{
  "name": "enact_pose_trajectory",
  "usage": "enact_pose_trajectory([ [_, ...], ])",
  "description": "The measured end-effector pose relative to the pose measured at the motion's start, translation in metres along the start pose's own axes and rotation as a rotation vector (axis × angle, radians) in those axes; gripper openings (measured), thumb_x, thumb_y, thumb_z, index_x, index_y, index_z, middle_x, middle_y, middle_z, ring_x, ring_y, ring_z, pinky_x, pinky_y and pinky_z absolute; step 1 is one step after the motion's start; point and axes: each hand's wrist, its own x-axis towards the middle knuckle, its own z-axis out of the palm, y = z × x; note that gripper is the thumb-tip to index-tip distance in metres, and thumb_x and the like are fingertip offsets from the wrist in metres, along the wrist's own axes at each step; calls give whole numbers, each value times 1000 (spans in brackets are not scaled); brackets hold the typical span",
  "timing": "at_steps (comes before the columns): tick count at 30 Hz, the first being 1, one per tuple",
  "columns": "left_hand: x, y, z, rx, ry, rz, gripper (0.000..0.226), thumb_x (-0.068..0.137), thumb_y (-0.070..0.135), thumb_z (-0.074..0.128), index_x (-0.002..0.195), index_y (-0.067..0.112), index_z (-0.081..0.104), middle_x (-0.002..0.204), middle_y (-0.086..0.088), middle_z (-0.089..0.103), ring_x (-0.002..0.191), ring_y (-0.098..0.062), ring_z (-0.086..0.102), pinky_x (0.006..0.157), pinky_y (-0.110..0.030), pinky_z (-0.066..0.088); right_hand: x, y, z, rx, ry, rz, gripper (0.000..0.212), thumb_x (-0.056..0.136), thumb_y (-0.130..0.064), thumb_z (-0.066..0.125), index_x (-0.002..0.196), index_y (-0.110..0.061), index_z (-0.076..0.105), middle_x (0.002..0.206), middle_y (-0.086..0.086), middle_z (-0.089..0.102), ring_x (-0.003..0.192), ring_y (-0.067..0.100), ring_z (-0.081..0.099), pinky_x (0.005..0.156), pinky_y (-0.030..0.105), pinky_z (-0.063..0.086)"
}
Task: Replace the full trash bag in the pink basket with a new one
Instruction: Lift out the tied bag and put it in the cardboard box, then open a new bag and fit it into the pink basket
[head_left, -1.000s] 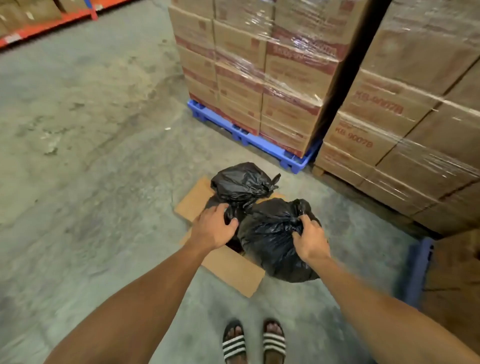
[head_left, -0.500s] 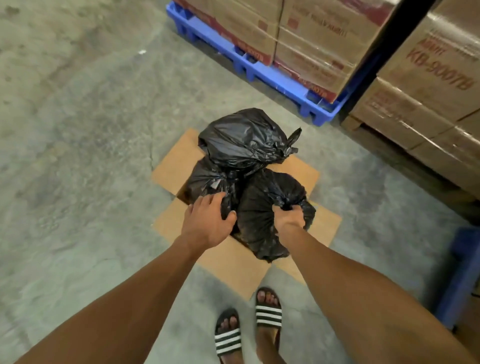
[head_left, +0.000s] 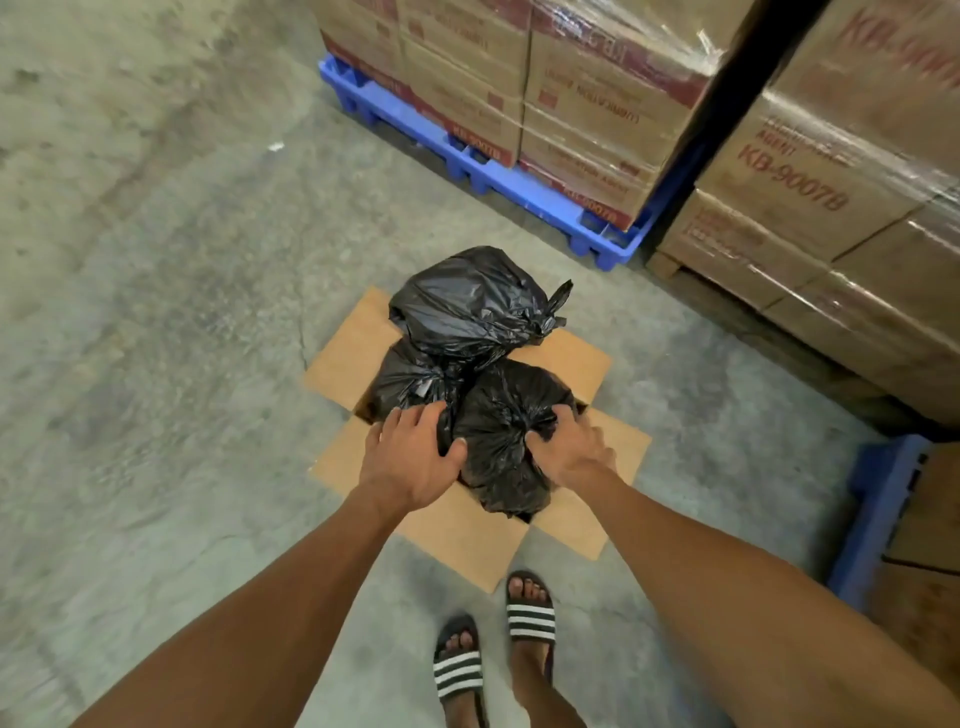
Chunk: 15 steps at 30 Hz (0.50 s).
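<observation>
Three tied black trash bags sit bunched in an open cardboard box on the concrete floor. The nearest trash bag lies between my hands. My right hand grips its gathered top, fingers dug into the plastic. My left hand rests with spread fingers across the nearest bag and the left bag. A third bag lies on top at the far side, its knot pointing right. The pink basket is not in view.
A blue pallet with wrapped cartons stands just beyond the box. Another carton stack stands at the right. A second blue pallet sits at the right edge. My sandalled feet stand before the box; open floor lies to the left.
The nearest bag has come down into the box beside the other two. My right hand has shifted on its top; my left hand stays on the bags.
</observation>
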Motion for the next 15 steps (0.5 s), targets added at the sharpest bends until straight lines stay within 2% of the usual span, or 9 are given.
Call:
enact_pose_trajectory([
  [3, -39, 14, -30, 32, -7, 43, 68, 89, 56, 40, 149, 26, 31, 152, -5, 42, 143, -30, 31, 117, -53, 24, -60, 9, -33, -94, 96, -90, 70, 89, -60, 38, 151, -29, 24, 156, 6, 31, 144, 32, 26, 113, 53, 27],
  [7, -83, 31, -66, 84, 20, 145, 67, 91, 56, 39, 151, 27, 28, 156, -3, 36, 147, -29, 24, 119, -51, 20, -136, 28, -67, -100, 223, -85, 70, 89, -64, 32, 150, -30, 25, 158, 6, 27, 146, 29, 21, 114, 53, 24],
  [11, -129, 50, -83, 160, 10, 297, 69, 91, 58, 36, 152, 27, 25, 159, -2, 32, 149, -28, 20, 121, -51, 16, -220, 51, -81, -21, 355, -7, 68, 89, -62, 35, 149, -31, 27, 159, 4, 27, 146, 28, 23, 113, 52, 26],
  [15, -187, 76, -89, 219, 13, 476, 69, 90, 58, 37, 151, 27, 27, 157, -1, 35, 147, -27, 24, 120, -51, 16, -308, 85, -69, 114, 474, 121, 67, 88, -60, 41, 148, -31, 31, 156, 4, 32, 142, 28, 29, 111, 51, 30],
])
